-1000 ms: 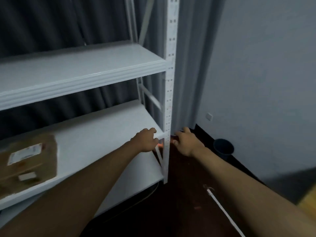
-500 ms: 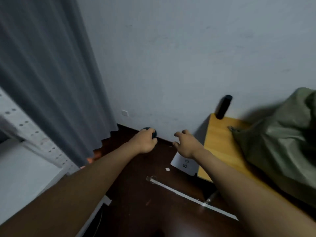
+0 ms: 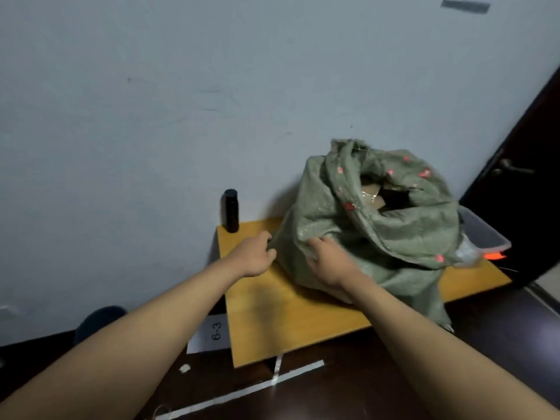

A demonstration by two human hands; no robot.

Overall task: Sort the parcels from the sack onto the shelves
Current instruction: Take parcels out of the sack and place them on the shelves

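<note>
A green woven sack [image 3: 378, 234] with small red marks stands on a low wooden table [image 3: 272, 313]. Its mouth gapes upward, and brown cardboard parcels [image 3: 371, 194] show inside. My left hand [image 3: 253, 253] is at the sack's left edge with curled fingers touching the fabric. My right hand [image 3: 328, 262] lies on the sack's front, fingers closing on a fold of the cloth. The shelves are out of view.
A black cylinder [image 3: 231, 210] stands at the table's back left corner against the wall. A clear plastic bin [image 3: 485, 234] sits behind the sack at right. A paper label reading 6-3 [image 3: 212, 333] lies on the dark floor, near white tape lines [image 3: 242, 392]. A dark door [image 3: 521, 177] is at right.
My view has swung right from the white shelves past the curtain to the table. Both hands have reached forward and now meet the sack.
</note>
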